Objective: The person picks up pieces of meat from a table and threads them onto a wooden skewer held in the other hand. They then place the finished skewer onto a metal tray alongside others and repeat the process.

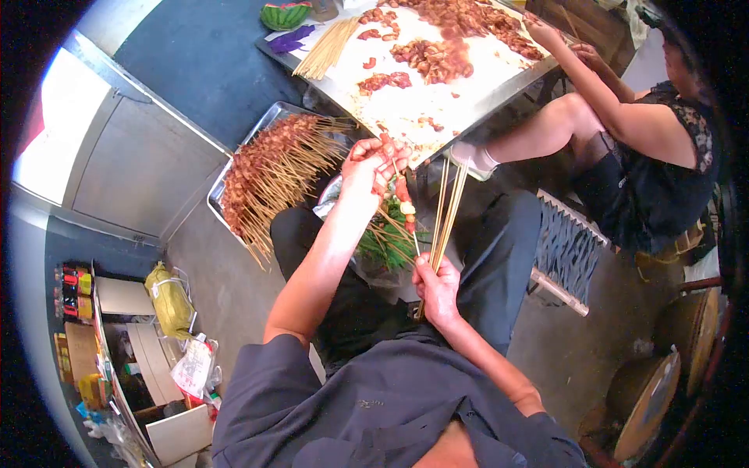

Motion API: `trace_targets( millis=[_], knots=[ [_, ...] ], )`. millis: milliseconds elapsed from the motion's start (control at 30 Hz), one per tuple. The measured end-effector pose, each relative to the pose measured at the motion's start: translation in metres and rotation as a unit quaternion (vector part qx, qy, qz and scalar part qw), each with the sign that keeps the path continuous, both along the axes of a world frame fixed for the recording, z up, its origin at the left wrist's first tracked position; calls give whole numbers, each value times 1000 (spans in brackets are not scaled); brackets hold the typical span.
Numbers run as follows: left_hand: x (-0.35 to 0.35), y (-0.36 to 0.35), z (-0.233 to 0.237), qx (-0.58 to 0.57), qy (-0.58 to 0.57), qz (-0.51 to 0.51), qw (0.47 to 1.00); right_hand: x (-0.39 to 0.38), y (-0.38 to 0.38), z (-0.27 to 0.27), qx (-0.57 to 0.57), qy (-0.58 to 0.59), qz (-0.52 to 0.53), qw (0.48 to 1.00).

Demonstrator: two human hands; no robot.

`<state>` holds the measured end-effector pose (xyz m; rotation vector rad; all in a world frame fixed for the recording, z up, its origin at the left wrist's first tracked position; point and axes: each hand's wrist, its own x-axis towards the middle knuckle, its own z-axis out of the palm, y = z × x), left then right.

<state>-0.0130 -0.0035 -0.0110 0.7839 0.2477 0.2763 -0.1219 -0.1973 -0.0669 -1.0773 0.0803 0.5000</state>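
Observation:
My right hand is closed round several bare bamboo sticks and the lower end of one loaded skewer. That skewer carries red meat pieces and a pale piece, and points up and away from me. At its tip, the fingers of my left hand are pinched on a small piece of meat. Beneath the skewer, between my knees, green herbs lie with some sticks across them; their container is partly hidden. A metal tray heaped with finished meat skewers sits to my left.
Ahead stands a table with piles of cut meat, bamboo sticks and a watermelon piece. A seated person works at its right. A woven stool stands right; boxes and bags lie left.

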Motion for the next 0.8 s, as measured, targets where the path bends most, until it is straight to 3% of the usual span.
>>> trace_targets(
  millis=[800],
  knots=[
    [-6, 6, -3, 75, -17, 6, 997, -2, 2, -10, -1, 6, 4, 1000]
  ],
)
